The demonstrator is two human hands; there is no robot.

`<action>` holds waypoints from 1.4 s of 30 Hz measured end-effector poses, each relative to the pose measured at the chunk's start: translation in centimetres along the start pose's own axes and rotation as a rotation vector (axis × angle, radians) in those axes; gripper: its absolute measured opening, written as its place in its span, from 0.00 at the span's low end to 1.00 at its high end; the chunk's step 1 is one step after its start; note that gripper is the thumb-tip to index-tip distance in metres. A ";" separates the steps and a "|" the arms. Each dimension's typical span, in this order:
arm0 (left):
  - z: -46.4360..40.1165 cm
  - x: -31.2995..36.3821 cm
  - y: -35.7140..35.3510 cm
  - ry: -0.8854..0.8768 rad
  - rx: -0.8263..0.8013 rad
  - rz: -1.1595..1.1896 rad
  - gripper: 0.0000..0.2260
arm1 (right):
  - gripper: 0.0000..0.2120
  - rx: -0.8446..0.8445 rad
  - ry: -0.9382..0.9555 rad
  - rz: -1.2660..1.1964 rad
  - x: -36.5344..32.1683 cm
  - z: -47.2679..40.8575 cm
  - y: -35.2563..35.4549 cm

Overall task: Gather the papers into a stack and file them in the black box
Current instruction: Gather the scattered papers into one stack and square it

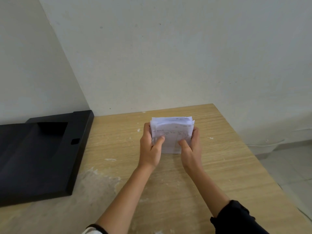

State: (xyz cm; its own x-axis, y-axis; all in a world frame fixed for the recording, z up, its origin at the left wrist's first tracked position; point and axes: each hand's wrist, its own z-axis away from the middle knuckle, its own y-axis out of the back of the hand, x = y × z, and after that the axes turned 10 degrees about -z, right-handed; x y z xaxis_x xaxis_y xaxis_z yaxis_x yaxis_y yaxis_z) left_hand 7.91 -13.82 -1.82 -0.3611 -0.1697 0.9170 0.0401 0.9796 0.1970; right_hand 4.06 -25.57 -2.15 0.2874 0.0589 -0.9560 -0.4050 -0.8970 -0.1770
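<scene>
A stack of white printed papers (pixel 172 132) stands upright on its lower edge over the middle of the wooden table (pixel 219 166). My left hand (pixel 151 146) grips the stack's left side with the thumb across the front sheet. On the right side my right hand (pixel 190 147) holds it the same way. The sheets' top edges are slightly uneven. The black box (pixel 38 157) lies open on the table's left side, well apart from the stack, and its inside looks empty.
A pale wall rises just behind the table's far edge. The table's right edge drops to a tiled floor (pixel 290 166). White smears mark the tabletop near the box.
</scene>
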 end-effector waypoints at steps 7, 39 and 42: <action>0.0 -0.3 -0.2 0.048 -0.020 0.055 0.12 | 0.18 -0.105 -0.060 0.039 -0.3 -0.5 -0.6; 0.0 -0.7 0.0 0.001 -0.049 -0.045 0.10 | 0.08 -0.112 -0.040 0.143 -2.1 -1.2 0.2; 0.0 -0.5 -0.2 0.001 -0.048 -0.114 0.07 | 0.10 -0.041 -0.009 0.136 -0.2 -0.2 -0.3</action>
State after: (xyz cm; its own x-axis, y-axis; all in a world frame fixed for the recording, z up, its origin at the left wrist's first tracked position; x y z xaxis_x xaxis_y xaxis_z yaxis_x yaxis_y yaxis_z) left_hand 8.05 -13.92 -2.30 -0.3650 -0.2800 0.8879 0.0431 0.9476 0.3165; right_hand 4.36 -25.39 -1.88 0.2246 -0.0603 -0.9726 -0.4037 -0.9141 -0.0366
